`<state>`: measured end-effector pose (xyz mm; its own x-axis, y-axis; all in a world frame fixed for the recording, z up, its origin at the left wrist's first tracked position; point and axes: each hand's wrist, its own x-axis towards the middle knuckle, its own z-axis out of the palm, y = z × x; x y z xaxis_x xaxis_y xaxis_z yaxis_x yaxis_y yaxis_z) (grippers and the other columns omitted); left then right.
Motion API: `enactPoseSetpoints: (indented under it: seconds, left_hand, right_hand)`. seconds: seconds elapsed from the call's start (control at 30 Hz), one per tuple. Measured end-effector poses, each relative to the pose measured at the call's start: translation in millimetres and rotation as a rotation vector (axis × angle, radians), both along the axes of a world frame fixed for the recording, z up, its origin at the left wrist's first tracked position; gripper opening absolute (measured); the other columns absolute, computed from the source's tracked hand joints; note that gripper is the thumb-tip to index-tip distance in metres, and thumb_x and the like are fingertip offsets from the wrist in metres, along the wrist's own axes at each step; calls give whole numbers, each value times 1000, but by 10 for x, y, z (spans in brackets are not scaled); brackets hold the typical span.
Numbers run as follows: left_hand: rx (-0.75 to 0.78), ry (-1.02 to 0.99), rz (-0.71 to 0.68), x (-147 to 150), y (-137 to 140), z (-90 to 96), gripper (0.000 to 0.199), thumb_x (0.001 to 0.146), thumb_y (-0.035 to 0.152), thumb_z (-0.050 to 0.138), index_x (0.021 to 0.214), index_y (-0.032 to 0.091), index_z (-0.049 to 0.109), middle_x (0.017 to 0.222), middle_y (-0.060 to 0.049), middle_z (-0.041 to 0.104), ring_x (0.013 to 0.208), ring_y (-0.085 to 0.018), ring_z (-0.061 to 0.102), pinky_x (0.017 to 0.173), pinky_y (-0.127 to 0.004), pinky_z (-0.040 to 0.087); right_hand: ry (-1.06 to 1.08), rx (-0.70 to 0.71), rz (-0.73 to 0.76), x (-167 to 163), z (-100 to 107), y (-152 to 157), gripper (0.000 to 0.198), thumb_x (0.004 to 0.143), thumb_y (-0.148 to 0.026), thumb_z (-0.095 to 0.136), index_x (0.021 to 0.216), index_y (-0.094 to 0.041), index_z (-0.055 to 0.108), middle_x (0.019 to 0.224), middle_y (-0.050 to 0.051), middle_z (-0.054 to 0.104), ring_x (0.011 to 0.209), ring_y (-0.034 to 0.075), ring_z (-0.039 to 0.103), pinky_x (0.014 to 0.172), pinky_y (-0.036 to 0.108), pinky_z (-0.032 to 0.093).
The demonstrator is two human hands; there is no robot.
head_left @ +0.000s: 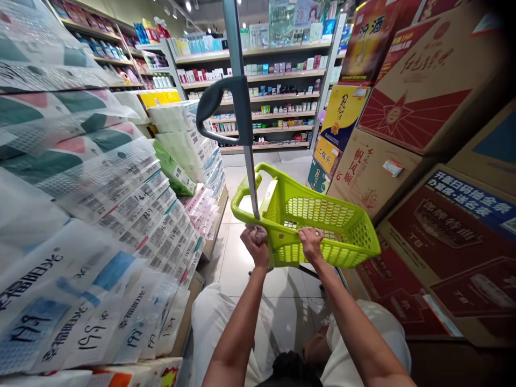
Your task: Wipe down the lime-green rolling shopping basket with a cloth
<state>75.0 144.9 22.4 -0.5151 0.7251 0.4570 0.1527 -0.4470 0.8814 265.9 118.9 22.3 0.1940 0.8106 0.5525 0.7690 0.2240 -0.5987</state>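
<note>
A lime-green shopping basket on wheels stands before me, its long side turned towards me. From its left end rises a tall grey pull handle with a dark loop grip. My left hand is closed round a crumpled pinkish-grey cloth and presses it against the basket's near left corner, below the pole. With fingers curled over the near top rim, my right hand grips the basket. Inside, the mesh walls show; part of the floor is hidden by the near side.
Stacked packs of tissue paper with handwritten prices line the left. Cardboard cartons pile up on the right. Shelves of small boxed goods stand at the back. A tiled floor runs between them.
</note>
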Motion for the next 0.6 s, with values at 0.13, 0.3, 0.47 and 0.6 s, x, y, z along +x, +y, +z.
enactPoseSetpoints:
  seconds: [0.13, 0.3, 0.47, 0.6]
  left_hand:
    - [24, 103, 61, 86, -30, -30, 40, 67, 2, 56, 103, 21, 57, 107, -6, 53, 105, -22, 56, 97, -41, 49]
    - [-227, 121, -8, 189, -239, -461, 36, 64, 0, 55, 94, 19, 57, 95, -6, 51, 92, -23, 58, 87, -43, 54]
    - [-101, 196, -42, 252, -297, -450, 53, 61, -3, 54, 108, 20, 58, 116, -11, 51, 113, -25, 57, 105, -46, 50]
    - [-168, 271, -132, 279, -432, -480, 43, 65, -4, 53, 99, 21, 62, 106, -9, 52, 102, -24, 58, 94, -43, 55]
  right_hand:
    - [22, -34, 13, 63, 39, -49, 44, 106, -37, 28, 95, -24, 68, 99, 4, 75, 109, 23, 62, 110, 44, 23]
    - [36, -47, 11, 83, 37, -88, 40, 104, -39, 34, 96, -26, 70, 98, 4, 75, 109, 25, 61, 109, 44, 25]
    - [36, -44, 14, 79, 40, -97, 39, 103, -38, 34, 97, -25, 71, 98, 5, 75, 110, 24, 61, 109, 43, 25]
    - [31, -36, 15, 55, 19, -107, 42, 105, -38, 32, 102, -25, 72, 102, 5, 75, 110, 24, 62, 107, 43, 28]
